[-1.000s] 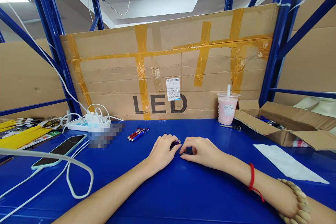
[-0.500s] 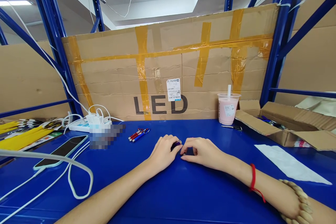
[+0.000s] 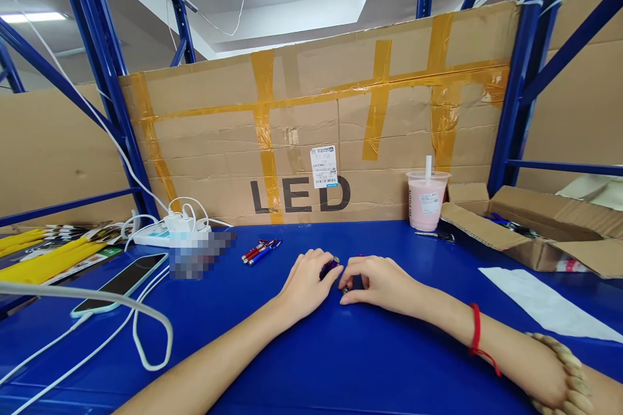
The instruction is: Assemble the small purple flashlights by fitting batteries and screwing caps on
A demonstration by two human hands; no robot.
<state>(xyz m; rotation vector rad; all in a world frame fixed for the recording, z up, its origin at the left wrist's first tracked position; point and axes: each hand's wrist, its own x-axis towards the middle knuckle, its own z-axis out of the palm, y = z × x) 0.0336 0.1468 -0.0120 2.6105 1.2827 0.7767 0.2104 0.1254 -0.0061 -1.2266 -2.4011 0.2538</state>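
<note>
My left hand [image 3: 307, 277] is closed around a purple pen-like barrel [image 3: 329, 266]; its metallic end shows between thumb and fingers, and the rest is hidden. Just to its right, my right hand [image 3: 378, 277] pinches a small piece with a dark metallic tip [image 3: 345, 290]. A bit of purple peeks out above that hand's knuckles; most of the piece is covered by the fingers. The two hands sit close together, low over the blue table [image 3: 321, 363]. Beyond the left hand lie several red and blue pens [image 3: 261, 251], side by side.
On the left are a phone [image 3: 119, 285], white cables, a power strip [image 3: 150, 235] and yellow packages [image 3: 63, 262]. A pink drink cup [image 3: 427, 204], an open carton [image 3: 530, 251] and white paper [image 3: 545, 301] stand or lie on the right. Cardboard [image 3: 219, 155] closes the back.
The view has shifted slightly. Both hands stay close together, and a little more of the purple barrel and of the metallic tip shows now.
</note>
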